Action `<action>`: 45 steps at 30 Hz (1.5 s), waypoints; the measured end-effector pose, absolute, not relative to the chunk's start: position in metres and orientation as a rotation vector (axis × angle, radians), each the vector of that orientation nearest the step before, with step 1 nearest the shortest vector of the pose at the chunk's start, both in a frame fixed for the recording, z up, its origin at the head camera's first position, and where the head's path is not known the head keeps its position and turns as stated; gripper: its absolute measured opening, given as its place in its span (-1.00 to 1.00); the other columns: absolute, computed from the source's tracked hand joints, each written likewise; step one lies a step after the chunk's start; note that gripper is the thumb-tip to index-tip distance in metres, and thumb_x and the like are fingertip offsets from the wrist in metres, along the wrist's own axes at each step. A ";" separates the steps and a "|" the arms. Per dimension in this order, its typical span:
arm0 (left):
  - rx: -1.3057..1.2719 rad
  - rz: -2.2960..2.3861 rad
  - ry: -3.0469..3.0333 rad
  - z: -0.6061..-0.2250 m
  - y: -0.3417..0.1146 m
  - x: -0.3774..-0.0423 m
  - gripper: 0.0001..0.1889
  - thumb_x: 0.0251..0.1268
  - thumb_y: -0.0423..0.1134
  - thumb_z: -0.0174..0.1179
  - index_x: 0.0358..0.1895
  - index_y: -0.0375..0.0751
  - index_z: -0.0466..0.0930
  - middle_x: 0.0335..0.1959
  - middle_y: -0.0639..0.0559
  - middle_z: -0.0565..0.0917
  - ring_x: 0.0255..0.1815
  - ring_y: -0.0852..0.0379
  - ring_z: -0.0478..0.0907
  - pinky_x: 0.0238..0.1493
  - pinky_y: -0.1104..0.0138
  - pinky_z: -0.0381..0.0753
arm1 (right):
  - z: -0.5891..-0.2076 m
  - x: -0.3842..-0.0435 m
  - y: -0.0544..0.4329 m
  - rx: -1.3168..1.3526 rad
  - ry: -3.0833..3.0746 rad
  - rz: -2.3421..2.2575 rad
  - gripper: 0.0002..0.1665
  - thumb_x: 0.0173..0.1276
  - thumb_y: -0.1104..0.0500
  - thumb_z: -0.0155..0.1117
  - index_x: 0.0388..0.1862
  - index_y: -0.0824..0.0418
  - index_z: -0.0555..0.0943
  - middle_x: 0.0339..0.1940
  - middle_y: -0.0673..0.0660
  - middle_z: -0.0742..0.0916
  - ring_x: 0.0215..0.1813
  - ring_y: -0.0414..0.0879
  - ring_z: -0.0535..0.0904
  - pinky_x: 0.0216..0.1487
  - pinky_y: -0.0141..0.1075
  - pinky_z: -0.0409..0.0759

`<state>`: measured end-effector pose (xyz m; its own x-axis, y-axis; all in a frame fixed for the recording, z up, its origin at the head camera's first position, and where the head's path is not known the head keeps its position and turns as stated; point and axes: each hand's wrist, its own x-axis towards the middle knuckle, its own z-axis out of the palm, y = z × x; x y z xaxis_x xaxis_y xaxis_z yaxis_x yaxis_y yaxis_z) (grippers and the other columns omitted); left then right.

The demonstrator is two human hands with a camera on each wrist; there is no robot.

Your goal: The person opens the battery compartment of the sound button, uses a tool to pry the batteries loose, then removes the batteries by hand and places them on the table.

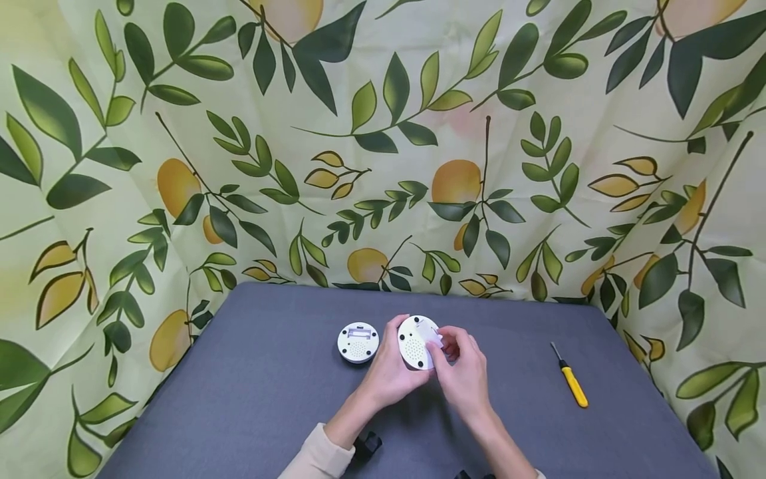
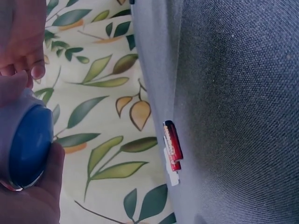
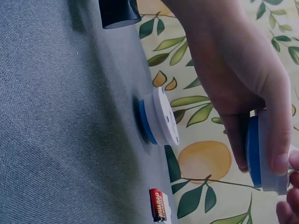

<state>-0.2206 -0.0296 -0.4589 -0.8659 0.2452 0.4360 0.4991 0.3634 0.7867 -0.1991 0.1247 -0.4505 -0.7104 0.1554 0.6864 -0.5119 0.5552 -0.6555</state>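
On the grey table [image 1: 269, 372], left of its middle and nearer the far edge, 1 round white device [image 1: 358, 342] lies with an uncovered compartment facing up. In the right wrist view, at least 1 red battery [image 3: 158, 204] rests on the tabletop, well apart from that device, with a white piece just beside it too small to identify.

Further right, the left hand grips a matching device [image 1: 413, 349] above the table, thumb and fingers around its rim, dotted white face turned toward the person. This held device looks light and stiff, its shell probably smooth plastic that could slip. The side wall is the sound place to hold, leaving the white face free; the rounded blue side offers less purchase.

At the right of that face, the right hand [image 1: 463, 369] pinches a thin white cover [image 1: 427, 331], which probably weighs almost nothing and has edges that could snap if bent. It is best taken by its outer edge, lightly.

Near the table's right edge lies a yellow-handled screwdriver [image 1: 571, 379], tip toward the far edge; its thick handle is the natural grip.
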 end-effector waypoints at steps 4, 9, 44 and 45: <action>-0.644 -1.532 -2.399 -0.459 -0.033 -0.222 0.07 -0.13 -0.14 0.62 0.46 -0.18 0.11 0.25 -0.10 0.45 0.18 0.02 0.47 0.24 0.09 0.44 | -0.451 -0.201 0.128 0.376 -2.018 1.240 -0.65 0.13 0.46 0.53 -0.11 0.26 0.68 -0.41 -0.04 0.65 -0.42 -0.19 0.52 -0.36 -0.47 0.52; -0.611 -1.583 -2.413 -0.456 -0.038 -0.224 0.09 -0.11 -0.11 0.63 0.48 -0.14 0.08 0.23 -0.04 0.46 0.18 0.06 0.46 0.23 0.08 0.43 | -0.445 -0.202 0.137 0.409 -2.023 1.281 -0.68 0.18 0.46 0.49 -0.09 0.25 0.71 -0.34 -0.03 0.73 -0.42 -0.20 0.57 -0.33 -0.50 0.55; -0.510 -1.690 -2.388 -0.449 -0.051 -0.232 0.12 -0.14 -0.14 0.65 0.50 -0.06 0.08 0.28 -0.01 0.43 0.25 0.05 0.41 0.33 0.02 0.31 | -0.458 -0.285 0.211 0.293 -2.375 1.516 -0.76 0.36 0.39 0.37 0.00 0.38 0.70 -0.36 0.24 0.69 -0.47 -0.04 0.62 -0.39 -0.17 0.68; -0.509 -1.691 -2.391 -0.449 -0.051 -0.232 0.12 -0.14 -0.14 0.65 0.50 -0.05 0.08 0.27 -0.01 0.43 0.25 0.05 0.41 0.33 0.02 0.31 | -0.461 -0.287 0.212 0.282 -2.388 1.516 -0.77 0.36 0.39 0.37 -0.01 0.38 0.70 -0.36 0.24 0.69 -0.47 -0.03 0.61 -0.40 -0.17 0.67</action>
